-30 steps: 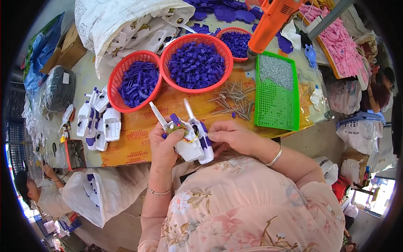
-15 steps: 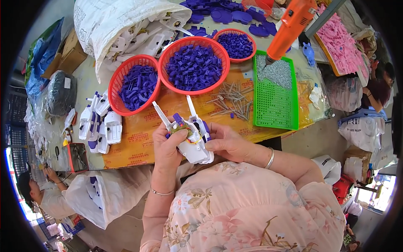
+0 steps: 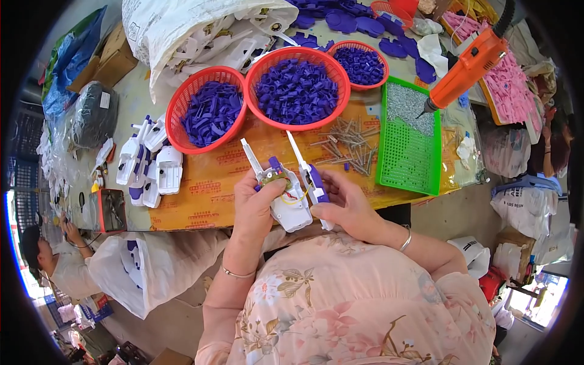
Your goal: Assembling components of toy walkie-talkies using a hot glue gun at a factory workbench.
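Observation:
My left hand (image 3: 257, 202) grips an open white toy shell (image 3: 286, 204) with purple parts and coloured wires inside. My right hand (image 3: 347, 204) holds a second white and purple shell half (image 3: 311, 182) against it. Both halves have long white prongs pointing up toward the baskets. The hands are close to my chest, above the near edge of the table (image 3: 201, 201), which is covered in orange cardboard.
Three red baskets of purple plastic parts (image 3: 210, 109) (image 3: 297, 88) (image 3: 361, 62) stand beyond my hands. A green tray (image 3: 409, 155), loose metal pins (image 3: 350, 143), a hanging orange power screwdriver (image 3: 465, 70), finished white toys (image 3: 149, 167), and a white sack (image 3: 182, 30) surround them. Another person (image 3: 58, 255) sits lower left.
My hands and the two toy halves have stayed near my chest, pressing the halves closer together. The head view shifted, bringing the orange screwdriver further right.

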The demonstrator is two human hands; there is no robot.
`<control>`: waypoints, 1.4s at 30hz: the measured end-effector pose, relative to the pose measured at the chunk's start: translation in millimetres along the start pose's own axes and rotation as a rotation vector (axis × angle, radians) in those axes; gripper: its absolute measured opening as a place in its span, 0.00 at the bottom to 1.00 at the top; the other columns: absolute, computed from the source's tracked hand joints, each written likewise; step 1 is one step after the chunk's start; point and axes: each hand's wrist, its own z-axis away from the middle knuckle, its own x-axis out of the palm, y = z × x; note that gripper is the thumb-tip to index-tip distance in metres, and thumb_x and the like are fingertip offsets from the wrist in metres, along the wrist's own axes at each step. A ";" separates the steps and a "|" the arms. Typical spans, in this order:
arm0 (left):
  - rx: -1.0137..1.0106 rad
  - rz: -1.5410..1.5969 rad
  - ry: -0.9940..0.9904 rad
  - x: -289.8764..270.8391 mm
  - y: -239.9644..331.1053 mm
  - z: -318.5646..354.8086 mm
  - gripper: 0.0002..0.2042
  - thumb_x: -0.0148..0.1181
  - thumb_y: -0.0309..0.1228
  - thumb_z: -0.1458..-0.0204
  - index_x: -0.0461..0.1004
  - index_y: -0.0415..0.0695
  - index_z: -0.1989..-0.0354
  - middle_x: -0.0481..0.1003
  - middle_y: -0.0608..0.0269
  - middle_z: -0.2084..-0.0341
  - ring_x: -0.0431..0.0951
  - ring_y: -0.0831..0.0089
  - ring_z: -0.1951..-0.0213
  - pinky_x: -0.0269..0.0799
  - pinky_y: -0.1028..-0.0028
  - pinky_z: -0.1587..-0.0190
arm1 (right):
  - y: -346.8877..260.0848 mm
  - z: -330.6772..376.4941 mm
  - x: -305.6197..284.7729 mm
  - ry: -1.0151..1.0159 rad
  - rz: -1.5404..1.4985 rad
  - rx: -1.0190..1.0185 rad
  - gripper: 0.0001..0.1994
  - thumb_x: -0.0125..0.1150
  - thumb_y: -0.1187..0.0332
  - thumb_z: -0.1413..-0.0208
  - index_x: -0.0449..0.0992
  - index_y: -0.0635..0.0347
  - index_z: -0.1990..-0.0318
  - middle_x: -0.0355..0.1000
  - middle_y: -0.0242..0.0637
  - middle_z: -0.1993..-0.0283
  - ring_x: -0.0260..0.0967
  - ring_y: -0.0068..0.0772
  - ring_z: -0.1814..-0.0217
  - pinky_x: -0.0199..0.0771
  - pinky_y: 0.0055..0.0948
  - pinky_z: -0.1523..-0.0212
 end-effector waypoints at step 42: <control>0.033 0.028 -0.072 9.6 -18.8 3.4 0.26 0.55 0.11 0.60 0.64 0.37 0.47 0.73 0.62 0.58 0.74 0.75 0.58 0.71 0.74 0.53 | 3.2 -11.0 1.2 -0.022 0.068 -0.167 0.36 0.64 0.77 0.58 0.54 0.66 0.39 0.60 0.38 0.44 0.59 0.28 0.41 0.59 0.29 0.40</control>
